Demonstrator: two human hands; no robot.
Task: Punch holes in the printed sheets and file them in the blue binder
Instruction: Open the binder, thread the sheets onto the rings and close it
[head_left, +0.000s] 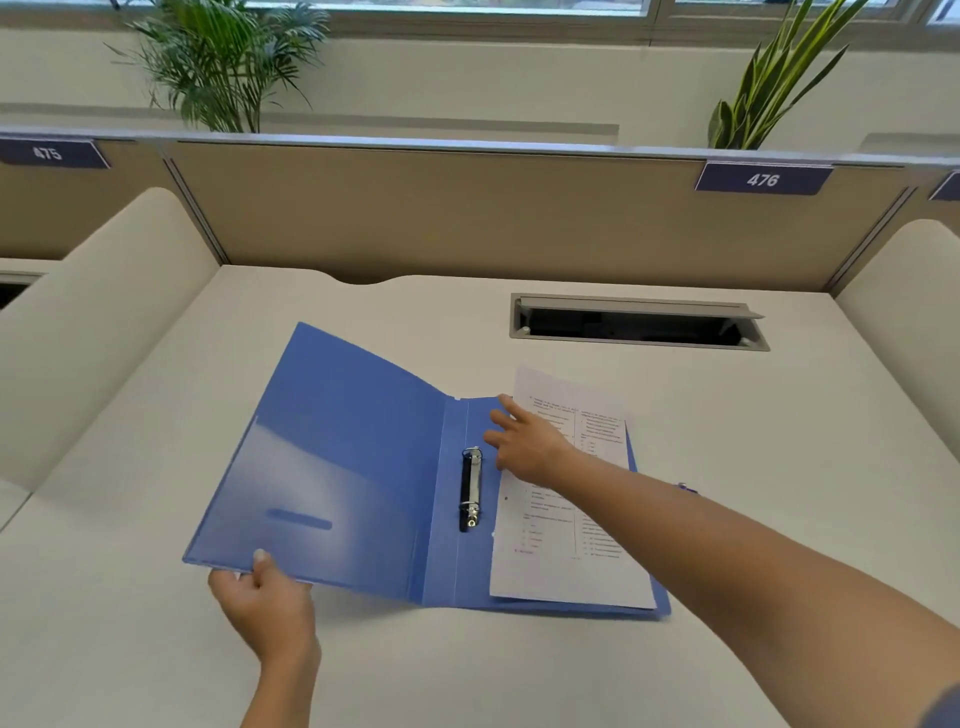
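The blue binder (337, 447) lies open on the white desk, its front cover raised on the left. My left hand (265, 608) pinches the near corner of that cover, thumb on top. A black two-ring clip (471, 488) runs along the spine. Printed sheets (566, 566) lie on the binder's right half, with punched holes near their left edge and their top tilted to the right. My right hand (524, 447) rests on the sheets beside the rings, fingers spread and pointing away from me.
A recessed cable tray (639, 322) with a raised lid sits at the desk's back right. Beige partitions close off the back and both sides. A small purple object (688, 487) peeks out behind my right forearm. Plants stand behind the partition.
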